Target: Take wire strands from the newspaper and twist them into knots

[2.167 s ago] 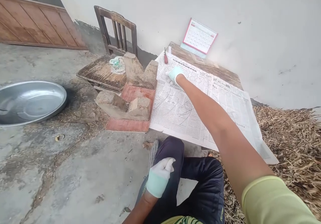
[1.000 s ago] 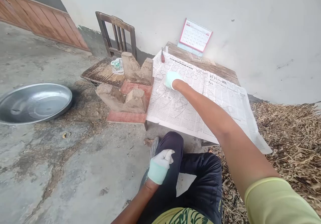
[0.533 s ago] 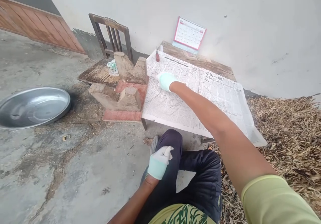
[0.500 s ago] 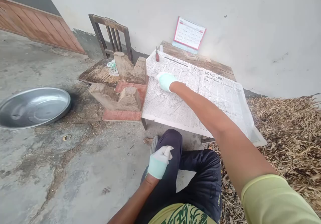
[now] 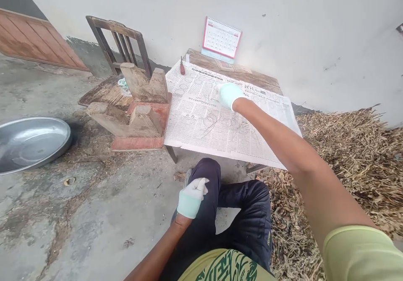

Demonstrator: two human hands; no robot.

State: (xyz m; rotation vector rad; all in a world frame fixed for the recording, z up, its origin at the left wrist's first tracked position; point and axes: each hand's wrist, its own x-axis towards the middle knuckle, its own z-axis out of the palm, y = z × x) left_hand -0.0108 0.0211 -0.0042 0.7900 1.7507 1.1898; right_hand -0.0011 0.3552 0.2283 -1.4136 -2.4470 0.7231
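My right hand (image 5: 229, 95), in a white and mint-green glove, is over the newspaper (image 5: 185, 129) spread on a wooden table. Its fingers are curled downward, and whatever they may hold is hidden. Thin dark looped lines (image 5: 210, 120) cover much of the paper; whether they are strands or drawn marks I cannot tell. My left hand (image 5: 192, 197), gloved the same way, rests closed on my left thigh, with nothing showing in its fingers. A screwdriver-like tool with a red handle (image 5: 182, 68) lies at the paper's far left corner.
A desk calendar (image 5: 221, 39) stands at the table's back against the wall. Left of the table are an upturned wooden stool (image 5: 145, 83), a wooden chair (image 5: 121, 41) and a metal basin (image 5: 34, 142). Dry stalks (image 5: 352, 159) are heaped on the right.
My right hand has moved rightward across the newspaper, away from its left part. The whole view has shifted a little to the right. My left hand stays on the thigh.
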